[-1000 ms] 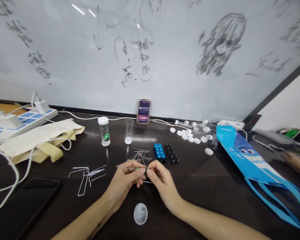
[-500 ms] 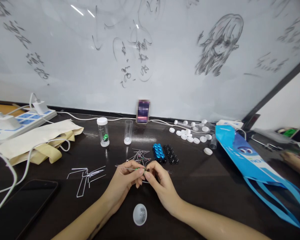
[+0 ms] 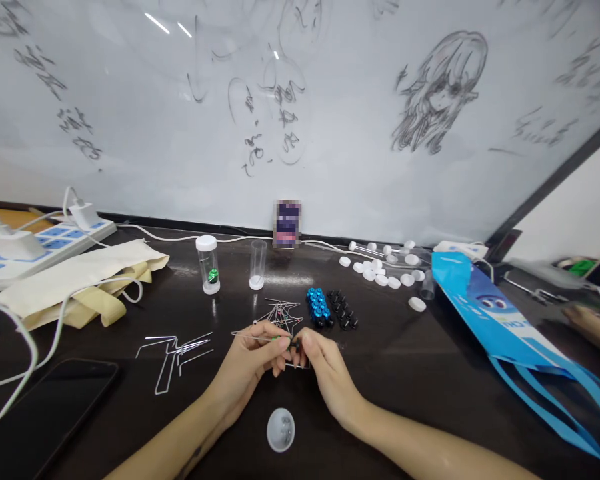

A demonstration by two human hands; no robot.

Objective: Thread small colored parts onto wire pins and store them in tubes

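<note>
My left hand [image 3: 253,357] is closed, thumb and forefinger pinching a small green part [image 3: 275,339] together with a thin metal rod [image 3: 245,335] that sticks out to the left. A small black piece [image 3: 296,343] shows at the right end of the green part. Close against it is my right hand [image 3: 325,363], its fingers curled; what they grip is mostly hidden. Under the fingers runs a short bright metal edge [image 3: 300,366]. Just behind the hands lies a heap of thin metal rods [image 3: 281,311]. A white cup [image 3: 281,430] with small metal bits stands in front.
Blue spool-like parts [image 3: 318,307] and black screw-like parts [image 3: 343,310] stand in rows. Bent metal keys [image 3: 173,350] lie left. Behind are a capped tube [image 3: 208,267], an open tube [image 3: 258,267] and white caps [image 3: 380,275]. A blue bag [image 3: 480,300] and another person's hand [image 3: 590,327] are right.
My right thumb and forefinger have shifted slightly right, away from my left fingertips, and the black piece now shows between the hands. My left hand keeps its hold.
</note>
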